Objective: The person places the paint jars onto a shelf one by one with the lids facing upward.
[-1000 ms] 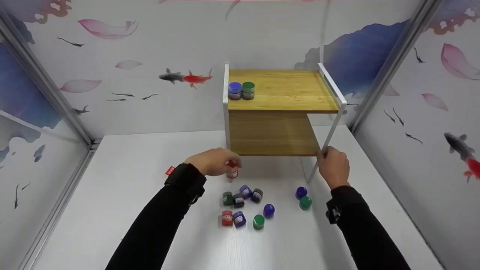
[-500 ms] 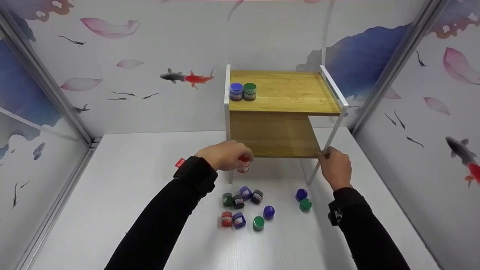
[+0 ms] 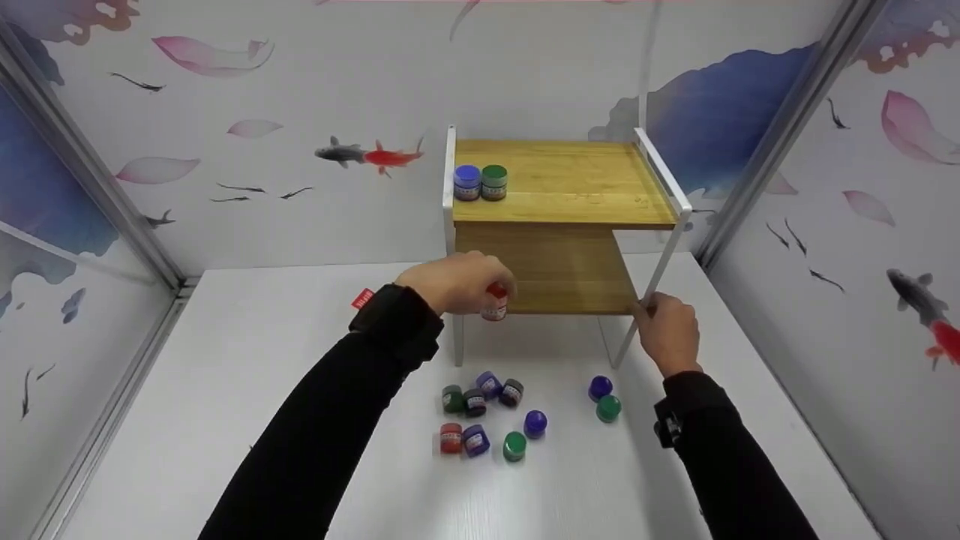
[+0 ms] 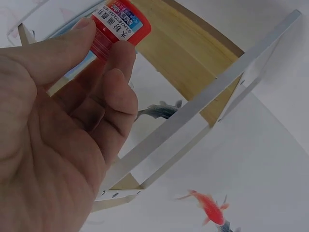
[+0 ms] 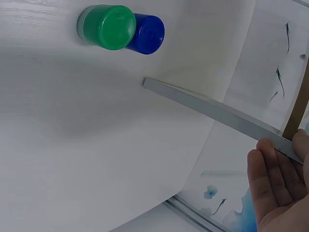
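Observation:
My left hand [image 3: 457,283] pinches a small red paint jar [image 4: 120,24] between thumb and fingers. In the head view that jar overlaps the front of the lower wooden shelf [image 3: 570,270]. The left wrist view shows the jar's white label with printed characters. My right hand [image 3: 667,334] grips the white front leg [image 5: 207,107] of the two-tier rack, its thumb by the lower shelf's corner. On the upper shelf [image 3: 585,180], a blue-lidded jar [image 3: 467,183] and a green-lidded jar [image 3: 494,183] stand side by side at the left end.
On the white table [image 3: 360,465] before the rack lie several paint jars, among them a red jar [image 3: 451,438], a purple jar [image 3: 475,440] and a green jar [image 3: 514,446]. A blue jar [image 3: 600,387] and another green jar [image 3: 608,408] sit near the right leg. Printed walls enclose the table.
My left hand has risen and moved right with the red paint jar, from beside the rack's left leg to the front of the lower shelf. My right hand stays on the leg.

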### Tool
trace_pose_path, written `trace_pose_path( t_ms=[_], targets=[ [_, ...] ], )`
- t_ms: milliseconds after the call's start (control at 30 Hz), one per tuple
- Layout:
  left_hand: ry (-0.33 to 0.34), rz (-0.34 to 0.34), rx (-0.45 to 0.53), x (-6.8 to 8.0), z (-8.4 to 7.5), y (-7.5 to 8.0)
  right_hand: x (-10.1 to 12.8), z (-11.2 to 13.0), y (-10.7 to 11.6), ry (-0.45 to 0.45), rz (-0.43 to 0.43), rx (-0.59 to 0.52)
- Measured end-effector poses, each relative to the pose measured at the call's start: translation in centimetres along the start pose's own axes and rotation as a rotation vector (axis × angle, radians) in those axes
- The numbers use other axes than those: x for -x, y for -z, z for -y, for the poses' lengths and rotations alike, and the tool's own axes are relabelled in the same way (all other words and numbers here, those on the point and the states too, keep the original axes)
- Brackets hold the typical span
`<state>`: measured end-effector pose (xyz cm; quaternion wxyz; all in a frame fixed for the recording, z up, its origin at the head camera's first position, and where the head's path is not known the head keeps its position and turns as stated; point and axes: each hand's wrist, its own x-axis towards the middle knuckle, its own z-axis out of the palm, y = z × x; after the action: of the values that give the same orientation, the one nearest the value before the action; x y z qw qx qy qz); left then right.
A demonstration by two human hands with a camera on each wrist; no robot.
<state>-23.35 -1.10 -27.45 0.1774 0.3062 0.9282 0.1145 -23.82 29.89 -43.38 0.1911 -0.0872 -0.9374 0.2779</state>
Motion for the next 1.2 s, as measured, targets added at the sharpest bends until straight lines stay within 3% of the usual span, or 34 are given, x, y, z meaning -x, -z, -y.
trace_pose_path(
  t_ms=[433, 733, 967, 1200],
  targets=[
    [-0.008, -0.002, -0.001, -0.4, -1.7, 1.8, -0.2, 0.1, -0.1, -0.024, 0.037, 0.012],
    [-0.052, -0.019, 0.028, -0.7, -3.0, 3.8, -0.3, -0.2, -0.1, 0.002, -0.001, 0.011],
    [-0.115, -0.055, 0.028, -1.2, -3.3, 5.5, -0.3, 0.0, -0.2, 0.005, -0.003, 0.016],
    [-0.086, -0.126, 0.016, -1.6, -3.3, 6.6, -0.3, -0.1, -0.2, 0.018, -0.001, 0.024]
  ],
)
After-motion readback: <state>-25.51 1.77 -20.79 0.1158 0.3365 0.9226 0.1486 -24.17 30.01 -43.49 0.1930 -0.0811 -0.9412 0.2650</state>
